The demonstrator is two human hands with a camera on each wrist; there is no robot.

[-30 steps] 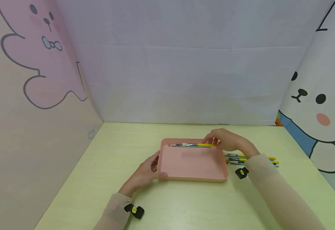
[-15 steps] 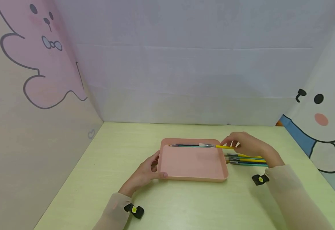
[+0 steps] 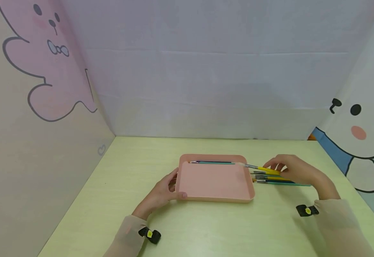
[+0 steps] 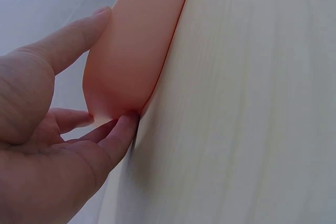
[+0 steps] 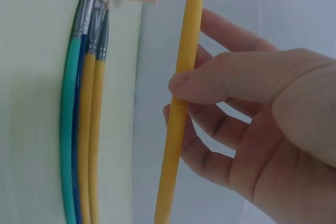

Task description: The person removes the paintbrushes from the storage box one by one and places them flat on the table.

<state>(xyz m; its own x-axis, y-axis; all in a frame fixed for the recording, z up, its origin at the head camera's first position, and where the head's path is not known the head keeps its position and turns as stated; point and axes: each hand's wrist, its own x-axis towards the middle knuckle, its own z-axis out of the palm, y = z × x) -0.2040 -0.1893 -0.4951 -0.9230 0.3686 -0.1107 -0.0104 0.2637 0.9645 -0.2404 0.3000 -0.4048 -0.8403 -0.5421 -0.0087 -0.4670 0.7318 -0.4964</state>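
My left hand (image 3: pixel 161 192) grips the left side of a pink tray (image 3: pixel 217 182), thumb at the front rim. In the left wrist view, its fingers meet the wall at the tray's corner (image 4: pixel 134 40). Between thumb and fingers, my right hand (image 3: pixel 299 173) pinches the yellow handle of a paintbrush (image 5: pixel 186 40). That brush points left, and its pale bristles overlap the tray's right rim in the head view. Dark blue and green paintbrushes (image 3: pixel 212 162) lie along the back inside the tray.
Right of the tray, several paintbrushes with yellow, green and blue handles (image 5: pixel 84 114) lie side by side on the pale wooden table (image 3: pixel 206 228). A white sheet (image 3: pixel 190 89) hangs behind, with cartoon-printed panels at both sides.
My right hand has carried the yellow-handled paintbrush rightward from over the tray's back edge to over the brushes beside it. My left hand and the tray have stayed put.
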